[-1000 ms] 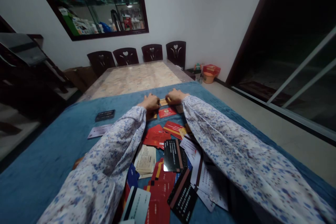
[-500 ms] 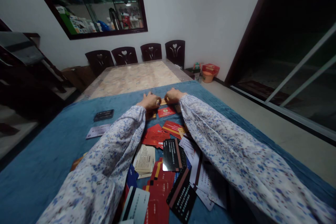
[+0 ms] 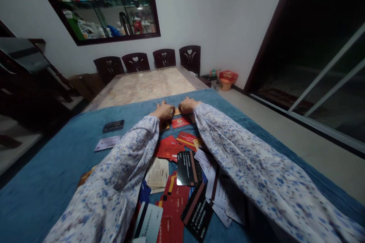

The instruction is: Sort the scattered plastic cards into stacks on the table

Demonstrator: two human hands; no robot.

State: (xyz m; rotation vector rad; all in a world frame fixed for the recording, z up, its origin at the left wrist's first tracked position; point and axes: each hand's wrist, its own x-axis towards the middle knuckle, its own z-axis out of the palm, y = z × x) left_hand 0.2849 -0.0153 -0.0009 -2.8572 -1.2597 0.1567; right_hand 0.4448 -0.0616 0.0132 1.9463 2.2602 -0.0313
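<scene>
At the far end of the spread of cards, my left hand and my right hand are close together with fingers curled. Between them shows a narrow strip of a yellow card, its two ends gripped in my fingers. Just below my hands lies a red card with a pale emblem. Nearer to me are more red cards, a red-and-yellow card and a black card with a brown stripe. My sleeves hide part of the spread.
A blue cloth covers the near part of the marble-patterned table. A dark card and a pale card lie apart on the left. A cream stack sits near my left sleeve. Dark chairs line the wall.
The view has tilted up slightly. My hands stay around the yellow card with barely any movement, and the other cards lie as before.
</scene>
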